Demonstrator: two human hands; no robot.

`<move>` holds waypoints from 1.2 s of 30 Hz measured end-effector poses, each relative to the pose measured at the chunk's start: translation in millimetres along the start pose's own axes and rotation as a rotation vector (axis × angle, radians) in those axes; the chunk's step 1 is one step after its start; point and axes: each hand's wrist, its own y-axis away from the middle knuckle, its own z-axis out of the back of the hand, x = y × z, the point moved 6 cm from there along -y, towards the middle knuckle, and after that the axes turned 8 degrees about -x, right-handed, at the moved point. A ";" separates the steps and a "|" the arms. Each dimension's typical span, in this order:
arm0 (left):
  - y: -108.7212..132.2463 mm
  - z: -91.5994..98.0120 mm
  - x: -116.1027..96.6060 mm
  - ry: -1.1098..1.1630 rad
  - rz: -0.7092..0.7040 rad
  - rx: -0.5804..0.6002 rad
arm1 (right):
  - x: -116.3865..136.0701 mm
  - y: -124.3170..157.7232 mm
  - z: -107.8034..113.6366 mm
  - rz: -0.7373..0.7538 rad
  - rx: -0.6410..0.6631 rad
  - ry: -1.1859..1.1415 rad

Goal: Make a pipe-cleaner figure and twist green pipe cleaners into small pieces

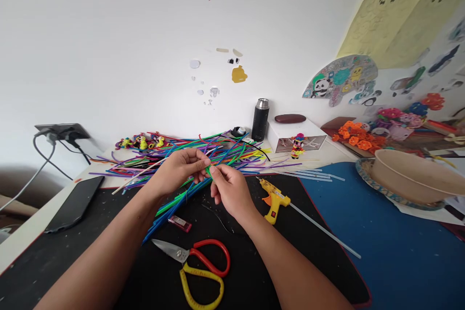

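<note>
My left hand and my right hand meet over the black mat, their fingers pinched together. Between the fingertips shows a short bit of green pipe cleaner; most of it is hidden by the fingers. Behind and below the hands spreads a heap of colourful pipe cleaners, with a blue and green bundle lying beneath the left wrist. Nearer me rest scissors with one red and one yellow handle. To the right of my right hand lies a yellow glue gun with a clear glue stick in its back.
A phone lies at the left, near a power strip on the wall. Along the back stand a black flask, a white box and a small figure. At right sits a beige bowl. A small pink packet lies near the scissors.
</note>
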 end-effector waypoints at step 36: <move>-4.4 26.8 -2.8 0.145 0.035 -0.206 | -1.5 0.2 0.6 0.008 -0.009 -0.014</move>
